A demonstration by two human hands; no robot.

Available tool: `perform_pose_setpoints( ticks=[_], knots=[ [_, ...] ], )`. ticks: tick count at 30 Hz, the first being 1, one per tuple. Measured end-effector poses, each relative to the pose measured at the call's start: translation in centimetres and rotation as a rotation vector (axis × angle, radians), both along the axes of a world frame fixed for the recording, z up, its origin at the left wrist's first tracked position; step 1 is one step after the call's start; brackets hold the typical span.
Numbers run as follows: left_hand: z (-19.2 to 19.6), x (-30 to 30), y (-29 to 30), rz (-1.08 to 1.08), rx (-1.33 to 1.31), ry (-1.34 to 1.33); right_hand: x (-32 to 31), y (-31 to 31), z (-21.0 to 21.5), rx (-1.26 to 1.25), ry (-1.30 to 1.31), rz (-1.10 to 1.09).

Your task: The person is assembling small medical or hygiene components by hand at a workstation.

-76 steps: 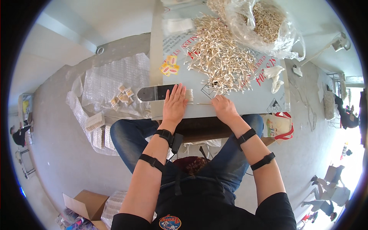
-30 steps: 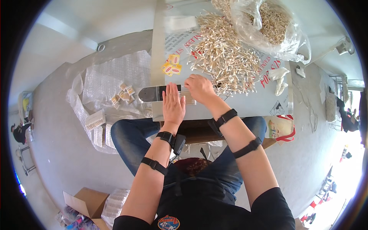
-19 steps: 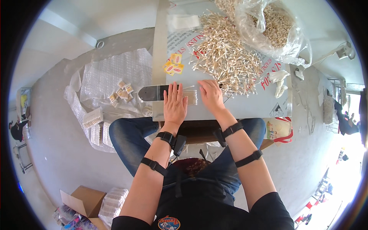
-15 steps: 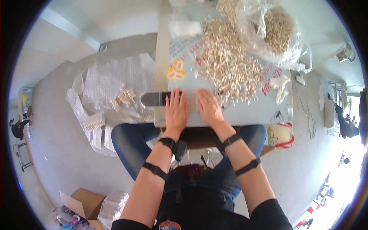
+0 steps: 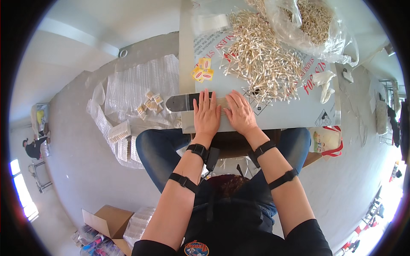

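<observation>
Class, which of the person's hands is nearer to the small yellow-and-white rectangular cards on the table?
Left. The left hand lies directly below the cards in the picture; the right hand is farther off, below and to their right.

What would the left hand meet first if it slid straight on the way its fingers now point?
The left hand would most likely meet the small yellow cards, lying just ahead; whether it would touch or pass over them is hard to judge.
</observation>
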State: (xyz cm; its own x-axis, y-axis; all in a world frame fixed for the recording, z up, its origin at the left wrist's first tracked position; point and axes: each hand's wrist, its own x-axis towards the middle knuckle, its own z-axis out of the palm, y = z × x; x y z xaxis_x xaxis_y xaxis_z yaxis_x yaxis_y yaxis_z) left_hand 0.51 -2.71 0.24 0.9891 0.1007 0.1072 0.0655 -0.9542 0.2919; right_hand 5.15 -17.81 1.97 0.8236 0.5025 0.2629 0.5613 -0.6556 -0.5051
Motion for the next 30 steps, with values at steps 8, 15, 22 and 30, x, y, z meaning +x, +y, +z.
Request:
perform_pose_setpoints(
  ticks=[8,15,22,30],
  knots=[
    [-0.5,0.0,0.0,-0.017,0.008,-0.007,-1.7,0.2,-0.3,-0.201,-0.043,-0.023],
    [-0.3,-0.2,0.0,-0.012,-0.038,0.034,-2.0,0.8,-0.5,-0.284,-0.056,-0.042],
    [-0.5,0.0,0.5,-0.058,0.017,0.031,-1.9,1.1,-0.6,-0.256,-0.056,-0.056],
    [-0.2,0.0,0.1,-0.016,0.066,0.063,-1.5,-0.8,-1.2,0.276,-0.021,-0.193]
  ],
)
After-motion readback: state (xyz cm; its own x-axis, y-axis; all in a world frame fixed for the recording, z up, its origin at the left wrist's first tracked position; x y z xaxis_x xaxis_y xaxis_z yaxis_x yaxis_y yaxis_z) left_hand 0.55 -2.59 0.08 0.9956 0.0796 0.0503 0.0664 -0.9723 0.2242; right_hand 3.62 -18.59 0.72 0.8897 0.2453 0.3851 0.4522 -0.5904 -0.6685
